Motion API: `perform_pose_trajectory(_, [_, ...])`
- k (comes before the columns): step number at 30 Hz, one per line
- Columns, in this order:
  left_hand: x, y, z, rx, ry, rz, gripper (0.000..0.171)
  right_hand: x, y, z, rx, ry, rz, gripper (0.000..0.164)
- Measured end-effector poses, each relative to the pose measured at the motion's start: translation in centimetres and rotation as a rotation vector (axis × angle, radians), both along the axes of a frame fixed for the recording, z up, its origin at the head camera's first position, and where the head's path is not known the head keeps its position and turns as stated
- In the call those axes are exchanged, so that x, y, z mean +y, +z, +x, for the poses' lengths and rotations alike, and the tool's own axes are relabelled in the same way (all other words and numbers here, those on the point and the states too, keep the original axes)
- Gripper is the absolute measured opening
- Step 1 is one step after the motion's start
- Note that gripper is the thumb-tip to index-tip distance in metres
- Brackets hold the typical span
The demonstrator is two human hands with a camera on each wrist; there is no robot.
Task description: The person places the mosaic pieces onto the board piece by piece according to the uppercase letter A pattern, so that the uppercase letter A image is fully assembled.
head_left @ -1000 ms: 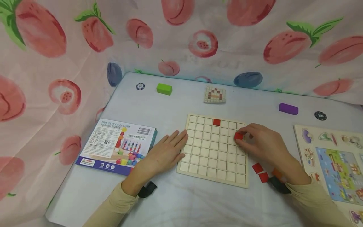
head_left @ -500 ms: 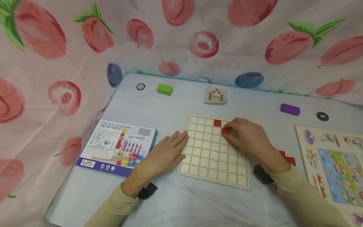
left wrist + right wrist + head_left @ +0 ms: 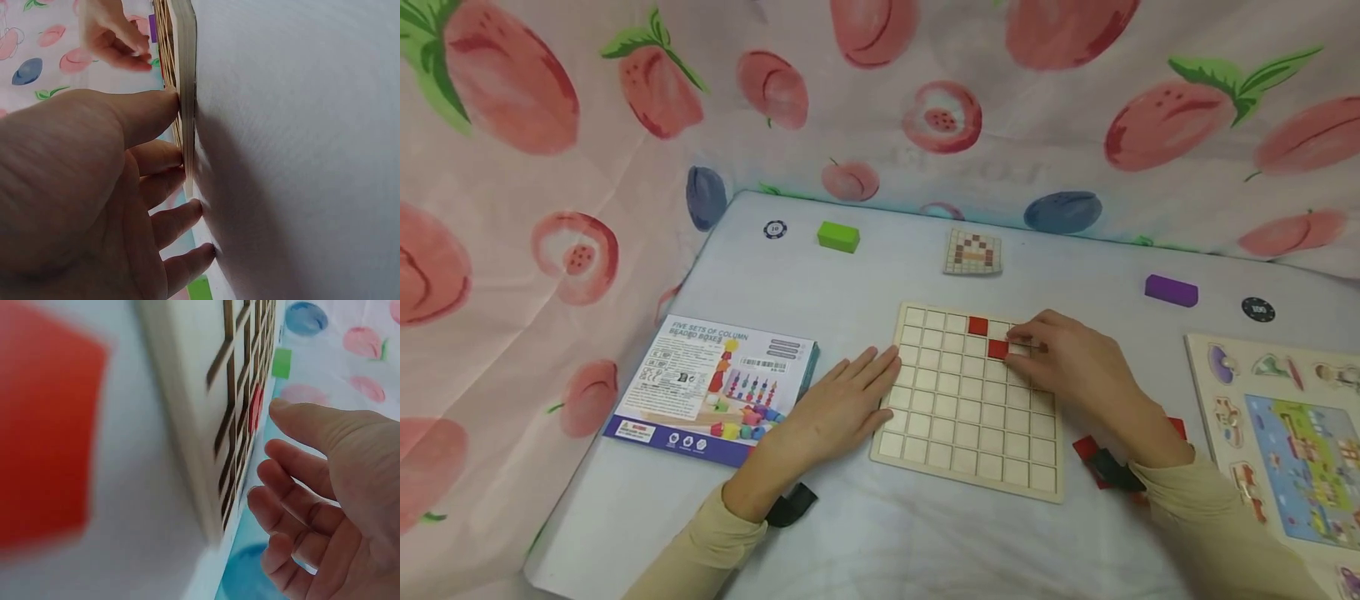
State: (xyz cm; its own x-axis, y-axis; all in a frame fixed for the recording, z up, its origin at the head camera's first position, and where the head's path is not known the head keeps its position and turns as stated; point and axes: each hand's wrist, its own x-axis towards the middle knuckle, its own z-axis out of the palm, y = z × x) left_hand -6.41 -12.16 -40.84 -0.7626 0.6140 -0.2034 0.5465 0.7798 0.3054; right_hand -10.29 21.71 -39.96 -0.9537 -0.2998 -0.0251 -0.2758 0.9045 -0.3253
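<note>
A wooden grid board [image 3: 966, 400] lies flat on the table, with one red square tile [image 3: 977, 326] in its far row. Another red tile [image 3: 997, 349] sits one row nearer and one column to the right. My right hand [image 3: 1067, 354] hovers just right of that second tile, thumb and fingers apart with nothing between them, as the right wrist view also shows. My left hand [image 3: 838, 408] rests by the board's left edge. In the left wrist view its thumb and some fingertips touch the board's edge [image 3: 186, 75], fingers fairly straight.
Loose red tiles [image 3: 1084, 448] lie right of the board, partly hidden under my right wrist. A boxed toy [image 3: 715, 387] is at left, a picture puzzle [image 3: 1228, 375] at right. Behind stand a pattern card [image 3: 973, 252], a green block [image 3: 838, 237], a purple block [image 3: 1171, 290] and chips [image 3: 1258, 309].
My right hand carried a red tile leftward onto the board, set it in the second row and let go, then drew slightly right. My left hand stayed at the board's edge.
</note>
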Motion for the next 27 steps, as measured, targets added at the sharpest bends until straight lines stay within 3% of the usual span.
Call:
perform_pose_trajectory(16, [0.1,0.3,0.2,-0.010,0.011,0.017,0.067,9.2,-0.6,6.2,0.003,-0.117,0.060,0.047])
perform_pose_trajectory(19, [0.1,0.3,0.2,0.001,0.004,0.019,0.067,10.4,-0.5,6.9,-0.013,-0.149,0.077,0.049])
perform_pose_trajectory(27, [0.2,0.2,0.1,0.002,-0.002,0.018,0.067,12.1,-0.7,7.5,-0.091,-0.222,0.121,0.038])
